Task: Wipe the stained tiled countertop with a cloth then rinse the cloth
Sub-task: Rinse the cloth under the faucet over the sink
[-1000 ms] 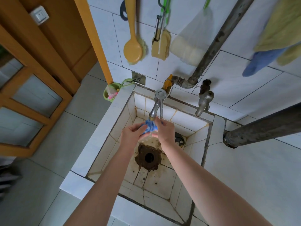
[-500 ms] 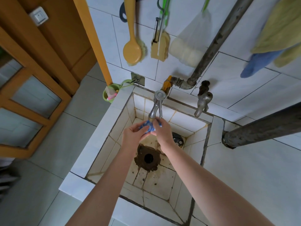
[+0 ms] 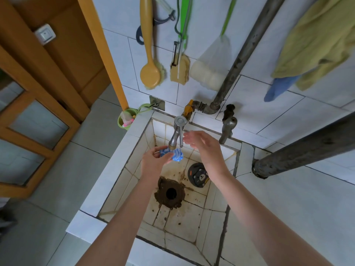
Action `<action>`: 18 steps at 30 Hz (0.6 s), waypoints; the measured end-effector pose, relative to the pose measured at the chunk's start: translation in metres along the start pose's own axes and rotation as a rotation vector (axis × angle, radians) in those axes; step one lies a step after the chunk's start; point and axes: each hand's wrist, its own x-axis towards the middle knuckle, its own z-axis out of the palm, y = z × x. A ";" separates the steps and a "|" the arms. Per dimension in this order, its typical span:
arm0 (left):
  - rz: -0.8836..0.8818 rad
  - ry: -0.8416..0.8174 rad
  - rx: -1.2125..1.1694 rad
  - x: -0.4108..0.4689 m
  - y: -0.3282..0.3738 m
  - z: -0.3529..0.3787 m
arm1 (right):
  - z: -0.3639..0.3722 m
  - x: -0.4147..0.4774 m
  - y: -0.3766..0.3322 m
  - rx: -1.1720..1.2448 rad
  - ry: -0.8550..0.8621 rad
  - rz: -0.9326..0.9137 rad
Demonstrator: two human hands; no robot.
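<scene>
Left fingers (image 3: 164,159) curl round the bunched blue-and-white striped cloth (image 3: 177,157); right fingers (image 3: 189,135) hang loose, slightly apart and bare.

The left hand (image 3: 153,163) holds the cloth right beneath the mouth of the chrome lever tap (image 3: 177,131), at 12 o'clock from the brown, crusted drain hole (image 3: 170,192) in the stained white-tiled sink basin (image 3: 182,223). I cannot tell whether water runs. The right hand (image 3: 202,145) hovers at 3 o'clock of the tap, just beside its lever, holding nothing. Both forearms reach in from 6 o'clock. The likely mishap: one wet hand alone keeps the cloth, so a loosened grip would drop it onto the grimy drain and soil it. The white tiled countertop (image 3: 288,217) lies at 3 o'clock of the basin.
</scene>
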 end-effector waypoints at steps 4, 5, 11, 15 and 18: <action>0.024 -0.020 -0.001 -0.001 0.007 -0.002 | -0.004 -0.006 -0.016 -0.115 -0.119 -0.092; 0.028 -0.026 0.001 -0.002 0.008 -0.003 | -0.005 -0.005 -0.018 -0.142 -0.135 -0.100; 0.029 -0.018 0.036 -0.006 0.009 -0.012 | -0.003 -0.005 -0.021 -0.173 -0.140 -0.104; 0.022 -0.039 -0.014 -0.010 0.011 -0.017 | 0.003 -0.003 -0.017 -0.224 -0.107 -0.068; 0.025 -0.046 -0.018 -0.011 0.011 -0.018 | 0.007 -0.004 -0.012 -0.281 -0.078 -0.036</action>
